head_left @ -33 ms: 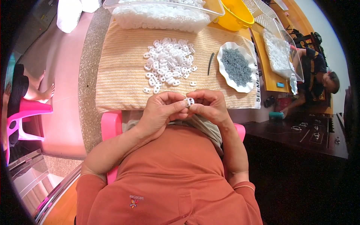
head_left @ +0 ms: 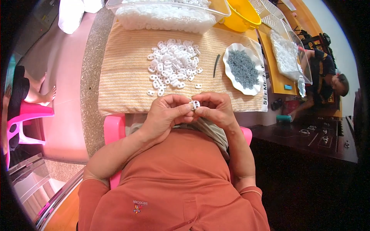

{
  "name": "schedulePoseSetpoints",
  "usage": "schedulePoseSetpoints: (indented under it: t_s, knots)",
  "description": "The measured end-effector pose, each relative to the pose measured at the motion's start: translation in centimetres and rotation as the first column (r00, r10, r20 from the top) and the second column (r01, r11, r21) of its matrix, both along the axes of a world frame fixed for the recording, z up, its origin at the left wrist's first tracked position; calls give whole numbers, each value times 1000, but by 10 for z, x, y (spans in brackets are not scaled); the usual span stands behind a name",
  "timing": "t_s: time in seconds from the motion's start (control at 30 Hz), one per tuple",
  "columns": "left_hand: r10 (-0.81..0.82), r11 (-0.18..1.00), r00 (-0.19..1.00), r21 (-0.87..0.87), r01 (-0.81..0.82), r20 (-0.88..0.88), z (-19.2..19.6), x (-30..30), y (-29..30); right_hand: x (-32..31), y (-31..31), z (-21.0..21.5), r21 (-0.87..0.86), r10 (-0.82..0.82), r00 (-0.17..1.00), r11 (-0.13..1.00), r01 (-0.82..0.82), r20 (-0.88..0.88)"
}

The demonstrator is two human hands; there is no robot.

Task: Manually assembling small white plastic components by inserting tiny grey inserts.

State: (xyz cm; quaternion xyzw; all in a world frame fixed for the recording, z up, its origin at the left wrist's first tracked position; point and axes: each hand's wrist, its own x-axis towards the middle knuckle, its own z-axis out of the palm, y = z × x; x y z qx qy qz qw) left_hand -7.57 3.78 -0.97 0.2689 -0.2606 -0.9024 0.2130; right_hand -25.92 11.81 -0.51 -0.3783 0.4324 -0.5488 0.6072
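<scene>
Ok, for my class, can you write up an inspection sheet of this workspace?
Surface: striped cloth
Job's things: pile of small white pieces with holes; grey pieces in a scalloped white dish
Clutter: thin dark strip left of the dish; clear bin and yellow container at the far side
Hands: left hand and right hand together pinch one white piece
Cables: nothing seen for certain
Surroundings: pink stool at left; another person at right

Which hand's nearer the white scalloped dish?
Right. The right hand is below and left of the white dish in the picture, apart from it; the left hand is farther left.
</scene>
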Motion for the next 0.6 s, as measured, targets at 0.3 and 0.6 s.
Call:
schedulePoseSetpoints:
  t_s: [0.3,0.6]
  knots:
    - [-85,992,990,84,95,-111,0,1,-1,10,1,15,-55,-35,997,998,39,71]
    - [-122,986,972,91,143,-200,0,3,0,16,2,25,-105,-47,999,993,49,24]
